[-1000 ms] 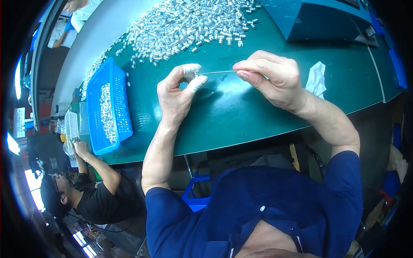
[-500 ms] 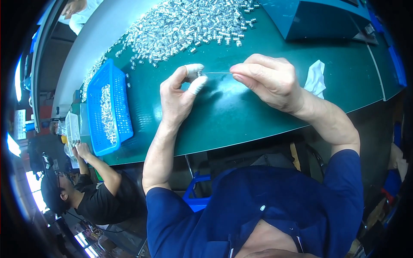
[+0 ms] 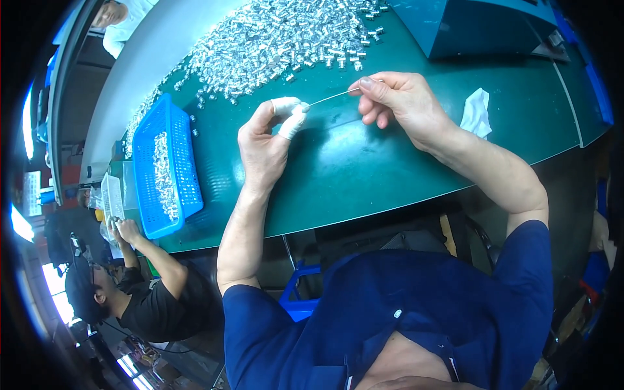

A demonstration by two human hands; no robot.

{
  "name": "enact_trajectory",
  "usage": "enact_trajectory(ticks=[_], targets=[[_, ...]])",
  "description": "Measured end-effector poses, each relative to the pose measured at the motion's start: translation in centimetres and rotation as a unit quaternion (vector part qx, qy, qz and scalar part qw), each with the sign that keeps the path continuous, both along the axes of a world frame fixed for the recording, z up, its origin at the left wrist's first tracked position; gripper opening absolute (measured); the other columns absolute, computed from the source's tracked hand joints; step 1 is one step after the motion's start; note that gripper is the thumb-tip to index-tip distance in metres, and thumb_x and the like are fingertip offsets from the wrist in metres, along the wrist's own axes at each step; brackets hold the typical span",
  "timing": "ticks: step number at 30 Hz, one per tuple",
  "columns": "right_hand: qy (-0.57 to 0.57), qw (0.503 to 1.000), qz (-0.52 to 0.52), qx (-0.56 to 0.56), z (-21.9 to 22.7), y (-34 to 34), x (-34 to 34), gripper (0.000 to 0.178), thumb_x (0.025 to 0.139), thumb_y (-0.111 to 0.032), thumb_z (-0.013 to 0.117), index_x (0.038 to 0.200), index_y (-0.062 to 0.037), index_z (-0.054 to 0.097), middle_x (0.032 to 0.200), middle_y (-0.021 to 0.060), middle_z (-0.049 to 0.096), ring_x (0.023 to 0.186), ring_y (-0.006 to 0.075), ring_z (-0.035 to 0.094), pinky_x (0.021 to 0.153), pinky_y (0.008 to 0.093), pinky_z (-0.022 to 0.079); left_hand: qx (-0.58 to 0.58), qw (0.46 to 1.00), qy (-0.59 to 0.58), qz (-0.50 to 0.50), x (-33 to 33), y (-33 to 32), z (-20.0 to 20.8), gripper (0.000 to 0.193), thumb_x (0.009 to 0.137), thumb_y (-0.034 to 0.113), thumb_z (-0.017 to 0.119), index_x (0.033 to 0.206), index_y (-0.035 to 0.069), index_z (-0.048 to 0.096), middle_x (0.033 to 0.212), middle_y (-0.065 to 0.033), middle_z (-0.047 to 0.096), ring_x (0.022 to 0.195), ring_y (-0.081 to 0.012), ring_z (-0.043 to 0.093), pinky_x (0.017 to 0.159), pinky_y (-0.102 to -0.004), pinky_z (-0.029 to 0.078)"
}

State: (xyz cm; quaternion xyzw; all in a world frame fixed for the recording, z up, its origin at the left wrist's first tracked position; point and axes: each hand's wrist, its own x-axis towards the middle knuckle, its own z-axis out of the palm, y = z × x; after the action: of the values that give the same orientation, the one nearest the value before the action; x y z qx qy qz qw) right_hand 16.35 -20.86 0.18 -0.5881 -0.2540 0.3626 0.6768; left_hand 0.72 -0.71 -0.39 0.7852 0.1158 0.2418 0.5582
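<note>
My left hand (image 3: 263, 146) has white finger covers on its thumb and forefinger. Those two tips are pinched together on a small silvery metal part, mostly hidden between them. A thin metal rod (image 3: 333, 98) runs from that pinch up to my right hand (image 3: 413, 107), which is closed on its other end between thumb and forefinger. The rod's left tip meets the part; whether it goes inside, I cannot tell. My right hand's other fingers are loosely curled. Both hands are above the green table (image 3: 305, 201), in front of a big heap of small silvery metal fittings (image 3: 279, 49).
A blue plastic basket (image 3: 192, 188) with more metal fittings stands left of my left hand. To the right lies a crumpled white cloth or tissue (image 3: 476, 112). A teal box-shaped machine (image 3: 481, 32) stands at the far right. A co-worker in black (image 3: 156, 312) works at the left.
My right hand has moved up and turned, with its lower fingers now hanging looser. The rod, nearly level before, now slants up to the right. My left hand's fingertips have closed further over the part.
</note>
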Motion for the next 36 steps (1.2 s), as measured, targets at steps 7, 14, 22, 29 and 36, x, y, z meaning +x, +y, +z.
enact_trajectory(ticks=[7, 14, 22, 29, 36], targets=[[-0.522, 0.841, -0.006, 0.142, 0.0, -0.1, -0.6, 0.022, 0.100, -0.015, 0.059, 0.109, 0.0008, 0.071, 0.081, 0.0051, 0.068, 0.071, 0.0111, 0.063, 0.058, 0.0225, 0.049, -0.143, 0.987, 0.032, -0.064, 0.0, -0.7, 0.6, 0.017, 0.087, 0.000, 0.073, 0.104, -0.001, 0.069, 0.099, -0.0059, 0.073, 0.089, -0.0116, 0.067, 0.083, -0.0252, 0.053], [-0.269, 0.959, 0.027, 0.083, -0.3, -0.1, -1.0, 0.023, 0.101, -0.018, 0.058, 0.105, -0.0009, 0.073, 0.081, 0.0046, 0.069, 0.071, 0.0095, 0.064, 0.056, 0.0220, 0.048, -0.057, 0.998, -0.002, -0.032, 0.3, -1.0, 0.5, 0.016, 0.084, -0.001, 0.075, 0.099, 0.001, 0.070, 0.097, -0.0044, 0.072, 0.088, -0.0124, 0.067, 0.081, -0.0257, 0.053], [-0.015, 0.996, 0.085, -0.025, -0.3, 1.0, 0.2, 0.026, 0.099, -0.023, 0.062, 0.111, -0.0009, 0.070, 0.077, 0.0048, 0.068, 0.066, 0.0094, 0.064, 0.055, 0.0234, 0.049, 0.155, 0.988, 0.009, -0.007, 1.0, -0.6, 0.5, 0.013, 0.085, 0.003, 0.075, 0.096, 0.000, 0.069, 0.093, -0.0056, 0.072, 0.085, -0.0124, 0.067, 0.075, -0.0279, 0.054], [-0.597, 0.790, -0.027, 0.139, 1.1, 0.1, 1.6, 0.015, 0.085, -0.003, 0.073, 0.099, 0.0010, 0.070, 0.078, 0.0115, 0.063, 0.067, 0.0252, 0.062, 0.058, 0.0342, 0.048, -0.141, 0.983, 0.105, -0.051, 0.2, 0.1, 0.8, 0.015, 0.090, 0.013, 0.072, 0.100, 0.002, 0.069, 0.090, -0.0069, 0.072, 0.081, -0.0144, 0.069, 0.070, -0.0299, 0.056], [-0.610, 0.782, 0.016, 0.127, 3.0, -0.4, 0.6, 0.018, 0.083, -0.003, 0.073, 0.098, 0.0031, 0.068, 0.074, 0.0112, 0.062, 0.064, 0.0233, 0.062, 0.054, 0.0296, 0.046, -0.191, 0.966, 0.112, -0.131, -0.2, 0.4, 0.3, 0.015, 0.092, 0.016, 0.072, 0.098, 0.003, 0.069, 0.092, -0.0052, 0.072, 0.083, -0.0123, 0.068, 0.071, -0.0269, 0.055]])
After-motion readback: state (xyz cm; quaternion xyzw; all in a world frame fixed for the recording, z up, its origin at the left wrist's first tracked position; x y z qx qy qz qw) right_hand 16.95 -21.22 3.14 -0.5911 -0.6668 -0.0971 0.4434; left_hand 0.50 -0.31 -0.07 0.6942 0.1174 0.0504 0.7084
